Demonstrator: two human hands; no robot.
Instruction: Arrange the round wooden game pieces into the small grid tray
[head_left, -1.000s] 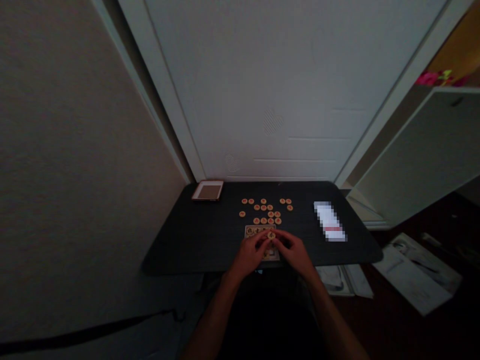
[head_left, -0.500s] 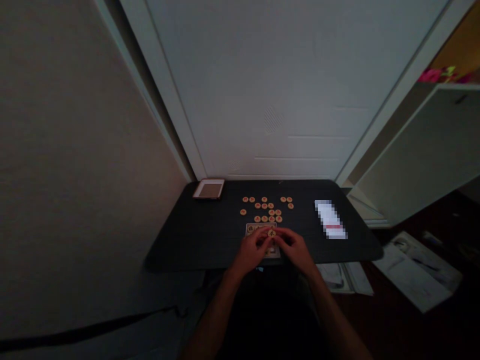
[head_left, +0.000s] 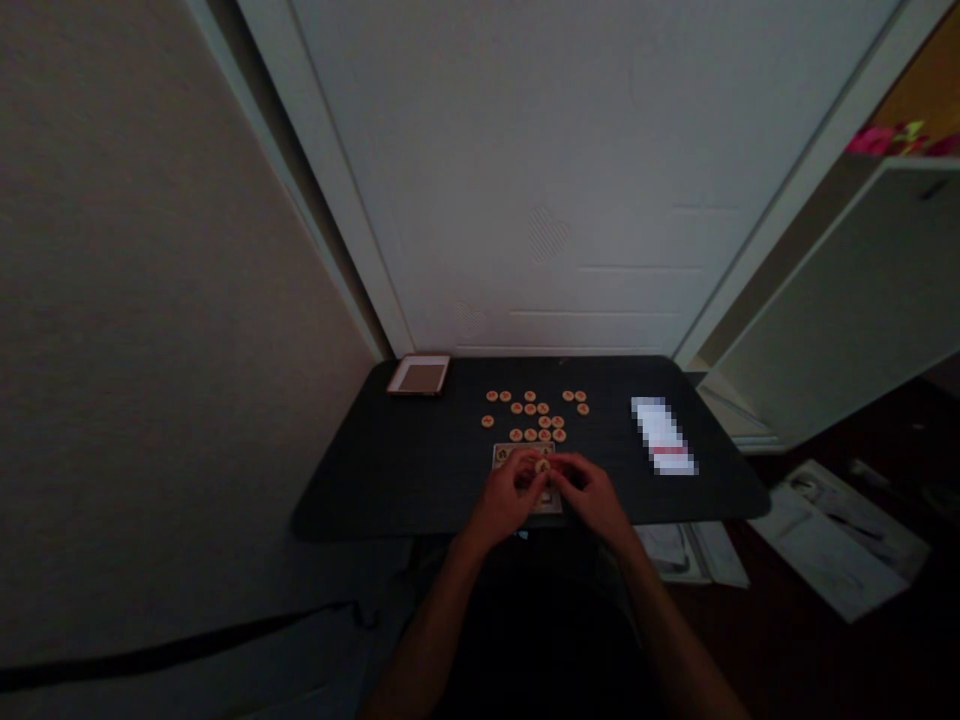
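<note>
At the lower centre of the frame, we hold a round piece [head_left: 542, 467] with a dark mark between our two hands. Our left hand [head_left: 504, 497] has its thumb and fingertips closed on it from the left, and our right hand [head_left: 596, 496] meets it from the other side, its fingertips also drawn in to the edge. Both grips are pinched nearly to nothing, with only the piece in them that we can see; the fingers behind it are too dark to make out.

The piece is over a tray [head_left: 556, 505], which lies flat near the front edge of the table [head_left: 352, 490]. Our hands hide most of the tray, but along its far side we see pieces with dark marks.

Just beyond the tray, at the centre of the frame, sixteen loose pieces [head_left: 531, 409] with red marks lie flat, some side by side, others apart. Left of centre, at the table's far corner, we have a shallow box [head_left: 420, 376]. Right of centre lies a white oblong [head_left: 664, 437], blurred out. Behind the table, a white door [head_left: 480, 180] fills the upper middle.
</note>
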